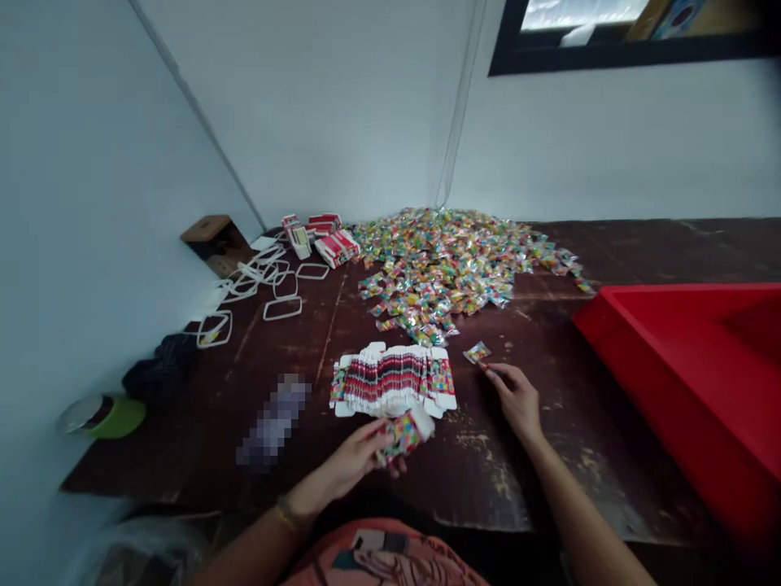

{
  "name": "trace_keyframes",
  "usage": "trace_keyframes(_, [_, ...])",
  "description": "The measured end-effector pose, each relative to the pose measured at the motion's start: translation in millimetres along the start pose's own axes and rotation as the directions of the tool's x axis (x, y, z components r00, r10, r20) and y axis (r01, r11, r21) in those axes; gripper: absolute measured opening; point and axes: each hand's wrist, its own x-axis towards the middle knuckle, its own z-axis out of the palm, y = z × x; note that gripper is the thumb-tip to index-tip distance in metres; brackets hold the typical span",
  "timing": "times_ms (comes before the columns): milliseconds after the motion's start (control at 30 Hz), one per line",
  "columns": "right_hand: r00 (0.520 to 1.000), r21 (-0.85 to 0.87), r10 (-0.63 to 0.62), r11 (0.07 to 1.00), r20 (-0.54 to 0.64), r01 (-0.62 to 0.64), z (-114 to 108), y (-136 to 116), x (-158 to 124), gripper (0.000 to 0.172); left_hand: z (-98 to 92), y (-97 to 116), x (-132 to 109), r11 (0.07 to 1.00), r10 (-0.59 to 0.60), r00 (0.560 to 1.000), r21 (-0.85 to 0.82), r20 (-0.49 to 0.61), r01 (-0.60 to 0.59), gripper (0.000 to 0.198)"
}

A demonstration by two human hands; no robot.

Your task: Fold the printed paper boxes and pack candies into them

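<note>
My left hand [359, 460] is closed around a small colourful carton [403, 435], its white end flap standing open toward the right. Just beyond it lies a row of flat printed cartons [390, 376], packed tightly together on the dark table. Over to the right, my right hand [516, 399] has thumb and forefinger pinched at the near end of a small clear candy packet [477, 352] with coloured sweets inside. The packet is low over the table or touching it; I cannot tell which. Behind both hands spreads a large heap of similar candy packets [451, 260].
A big red tray [689, 358] takes up the right side. At the back left are carton bundles [338, 247], loose white bands [282, 308] and a brown box [216, 242]. A green and white cap-like item [115, 417] and dark cloth [159, 365] lie along the left wall.
</note>
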Motion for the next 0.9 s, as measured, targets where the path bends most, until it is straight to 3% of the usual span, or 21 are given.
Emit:
trace_keyframes(67, [0.979,0.179,0.178,0.965,0.097,-0.193,-10,-24,-23,0.039,10.2,-6,13,0.998,0.068,0.994,-0.007,-0.09,-0.069,0.046])
trace_keyframes(133, [0.909,0.36,0.273,0.852,0.316,-0.381,-17,-57,-42,0.04,20.7,-11,19,0.996,0.093,0.994,0.018,-0.058,-0.092,0.044])
trace_keyframes(167, [0.88,0.411,0.259,0.808,0.397,-0.423,-19,-74,-48,0.039,26.2,-12,20,0.995,0.091,0.996,0.03,-0.01,-0.091,0.043])
trace_keyframes(233, [0.894,0.438,0.184,0.82,0.408,-0.369,-20,-101,-52,0.034,37.0,-13,19,0.996,0.071,0.993,0.046,0.095,-0.075,0.043])
trace_keyframes(333, [0.949,0.363,0.103,0.907,0.297,-0.212,-17,-115,-46,0.026,49.9,-13,13,0.995,0.035,0.983,0.083,0.178,-0.051,0.05])
trace_keyframes(467, [0.92,0.197,-0.066,0.98,0.387,-0.012,-13,-120,-46,0.017,55.5,-14,9,0.99,0.029,0.98,0.133,0.199,-0.057,0.063])
trace_keyframes(567, [0.901,0.192,-0.152,0.978,0.406,0.079,-8,-127,-62,0.019,53.4,-16,8,0.984,0.063,0.987,0.155,0.151,-0.087,0.061])
trace_keyframes(633, [0.934,0.297,-0.073,0.954,0.349,-0.037,-2,-129,-75,0.022,51.3,-16,8,0.989,0.058,0.992,0.129,0.114,-0.073,0.053])
trace_keyframes(700, [0.932,0.465,0.14,0.836,0.333,-0.292,4,-128,-86,0.019,49.7,-15,7,0.995,0.028,0.996,0.09,0.08,-0.035,0.055])
trace_keyframes(767, [0.83,0.578,0.291,0.607,0.476,-0.545,8,-126,-92,0.026,48.8,-13,6,0.996,0.004,0.996,0.087,0.086,-0.011,0.063])
trace_keyframes(800, [0.763,0.578,0.292,0.515,0.576,-0.633,9,-125,-93,0.03,48.6,-11,6,0.994,0.001,0.995,0.107,0.102,-0.011,0.061])
trace_keyframes(833, [0.71,0.553,0.26,0.476,0.654,-0.684,9,-125,-93,0.032,48.5,-9,6,0.99,0.004,0.993,0.138,0.122,-0.021,0.054])
trace_keyframes(867, [0.687,0.525,0.217,0.5,0.694,-0.689,9,-126,-92,0.031,48.5,-7,7,0.984,0.014,0.99,0.173,0.138,-0.038,0.046])
trace_keyframes(900, [0.697,0.505,0.173,0.573,0.696,-0.646,7,-128,-89,0.026,48.7,-5,8,0.978,0.026,0.99,0.202,0.14,-0.055,0.039])
